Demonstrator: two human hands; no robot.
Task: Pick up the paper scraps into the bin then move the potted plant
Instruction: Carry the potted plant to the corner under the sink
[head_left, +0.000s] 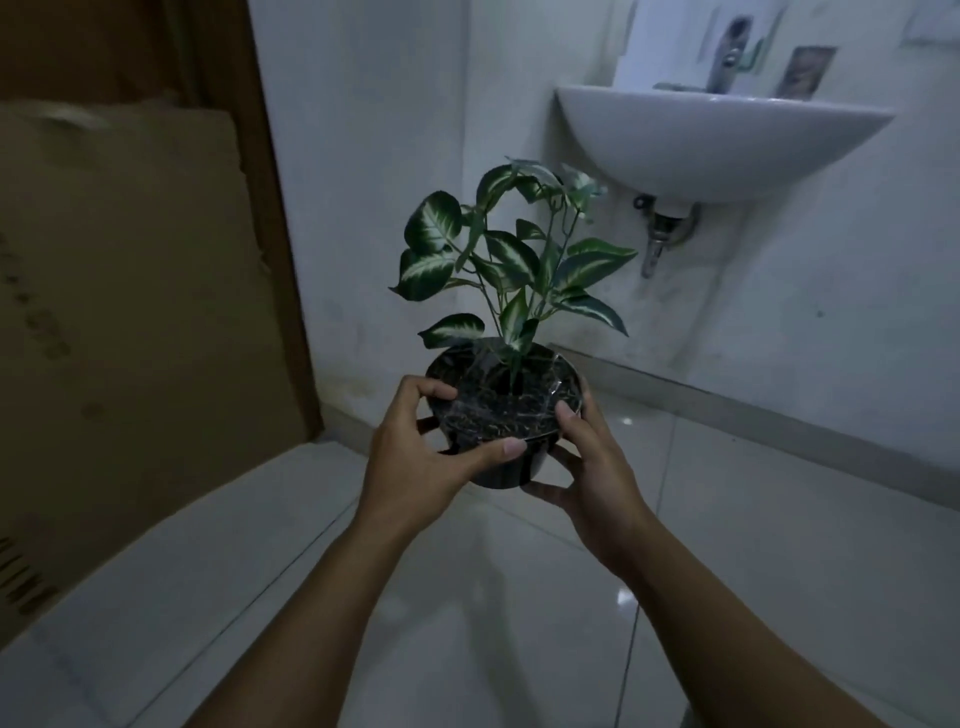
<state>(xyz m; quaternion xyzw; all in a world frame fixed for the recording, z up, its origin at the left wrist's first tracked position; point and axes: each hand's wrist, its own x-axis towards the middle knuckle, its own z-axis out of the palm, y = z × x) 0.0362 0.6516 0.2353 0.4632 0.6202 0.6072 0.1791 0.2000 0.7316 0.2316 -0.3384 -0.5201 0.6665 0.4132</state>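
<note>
You're looking at a potted plant (506, 291) with dark green leaves streaked white along the veins, in a glossy black pot holding dark speckled soil; the sink (717, 145) is white, the cardboard (130, 312) brown, the floor tiles (467, 623) pale grey

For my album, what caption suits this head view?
Both hands, left and right, carry a potted plant near a wall sink.
</note>
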